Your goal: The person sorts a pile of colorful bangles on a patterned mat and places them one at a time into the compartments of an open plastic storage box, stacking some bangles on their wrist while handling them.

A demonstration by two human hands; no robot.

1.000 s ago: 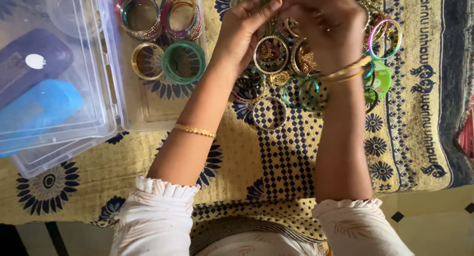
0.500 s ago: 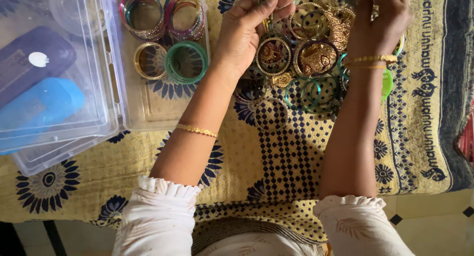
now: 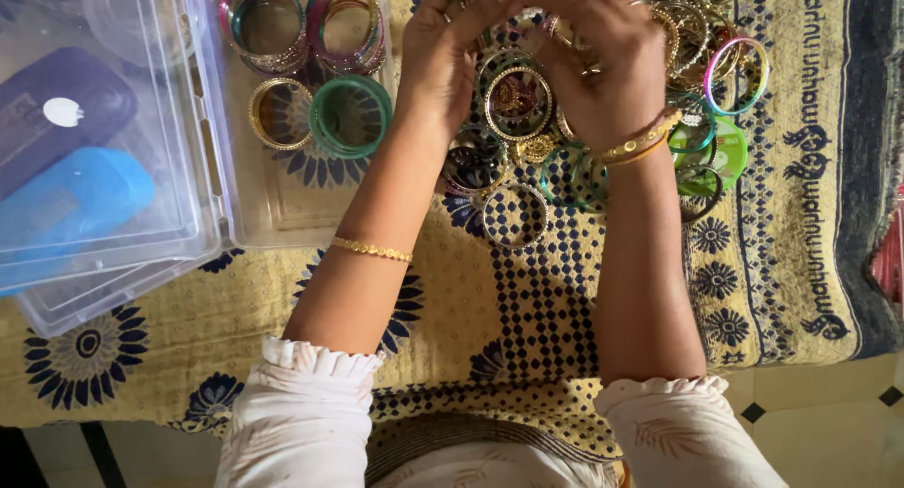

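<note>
My left hand [image 3: 450,46] and my right hand [image 3: 593,60] meet at the top middle, above a heap of loose bangles [image 3: 513,102] on a yellow patterned cloth [image 3: 527,300]. Their fingers pinch small gold bangles between them at the frame's top edge; the fingertips are partly cut off. Gold bangles circle my right wrist [image 3: 640,144], and a thin gold chain my left forearm [image 3: 371,251]. A clear plastic box [image 3: 282,224] to the left holds a green bangle stack [image 3: 350,116], a gold stack [image 3: 280,113] and two multicoloured stacks [image 3: 264,22].
A second clear box [image 3: 113,262] at far left holds a blue case [image 3: 71,201] and a dark purple case [image 3: 56,112]. More bangles, pink and green, lie at the upper right [image 3: 730,83]. The cloth's dark border runs down the right side [image 3: 866,168]; tiled floor shows below.
My right hand has come back leftward from the upper right and now meets the left hand above the bangle heap. The left hand stays nearly where it was.
</note>
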